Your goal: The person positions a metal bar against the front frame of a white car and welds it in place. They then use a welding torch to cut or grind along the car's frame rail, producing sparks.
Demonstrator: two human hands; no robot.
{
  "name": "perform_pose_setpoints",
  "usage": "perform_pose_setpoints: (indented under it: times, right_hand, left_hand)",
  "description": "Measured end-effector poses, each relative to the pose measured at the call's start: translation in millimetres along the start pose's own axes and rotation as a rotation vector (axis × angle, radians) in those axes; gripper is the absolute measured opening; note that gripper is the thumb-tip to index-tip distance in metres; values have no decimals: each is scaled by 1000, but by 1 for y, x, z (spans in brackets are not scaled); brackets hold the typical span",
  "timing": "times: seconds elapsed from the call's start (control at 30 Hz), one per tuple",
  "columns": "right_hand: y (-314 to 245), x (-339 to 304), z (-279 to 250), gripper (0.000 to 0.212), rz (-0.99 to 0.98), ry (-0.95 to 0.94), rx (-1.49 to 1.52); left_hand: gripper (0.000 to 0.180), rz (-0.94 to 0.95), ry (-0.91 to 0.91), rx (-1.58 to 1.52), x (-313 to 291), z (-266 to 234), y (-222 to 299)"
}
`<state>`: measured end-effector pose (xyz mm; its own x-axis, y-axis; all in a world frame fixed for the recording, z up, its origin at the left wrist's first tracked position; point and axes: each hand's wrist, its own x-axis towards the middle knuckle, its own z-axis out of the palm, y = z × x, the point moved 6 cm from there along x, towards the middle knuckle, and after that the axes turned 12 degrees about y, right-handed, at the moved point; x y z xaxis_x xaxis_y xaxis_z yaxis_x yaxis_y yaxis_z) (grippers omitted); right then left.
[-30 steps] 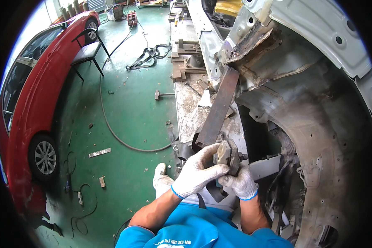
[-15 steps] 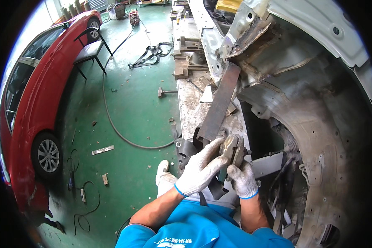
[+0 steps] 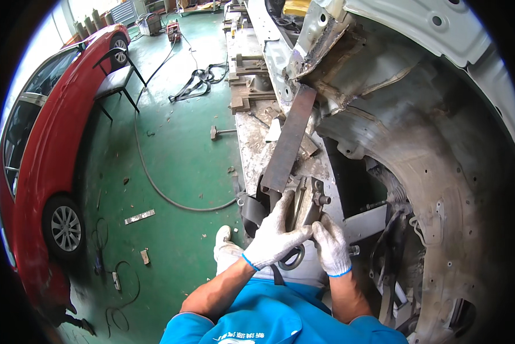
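Together, two gloved hands grip one clamp (image 3: 301,207): left hand (image 3: 274,235) wraps its front, right hand (image 3: 332,247) pinches its side, below one steel bar (image 3: 289,140).

Green painted workshop floor (image 3: 177,149), red car (image 3: 45,172) at left, black chair (image 3: 117,77), trailing hose (image 3: 154,183).
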<state>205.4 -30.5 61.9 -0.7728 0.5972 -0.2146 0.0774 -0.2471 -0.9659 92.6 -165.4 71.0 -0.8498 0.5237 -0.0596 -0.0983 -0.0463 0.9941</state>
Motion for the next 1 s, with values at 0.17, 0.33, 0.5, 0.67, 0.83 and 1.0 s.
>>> perform_pose_setpoints:
  times: [0.17, 0.33, 0.5, 0.67, 0.83, 1.0]
  right_hand:
    - [3, -8, -10, 44, -120, 79, -47]
    - [2, -21, -18, 46, -84, 64, 31]
    - [-4, -24, -17, 50, -120, 35, 48]
    - [-3, -27, -15, 54, -134, 9, 0]
    - [7, -28, -20, 53, -123, 25, 38]
    - [33, -24, -18, 53, -3, 62, 305]
  left_hand:
    - [103, 107, -39, 64, -16, 9, 4]
    - [105, 159, -141, -37, -22, 17, 7]
    - [106, 121, -173, -123, -27, 18, 5]
    - [106, 152, -184, -84, -33, 16, 7]
    - [105, 166, -158, -35, -36, 14, 12]
    - [103, 216, -87, 221, -42, 16, 9]
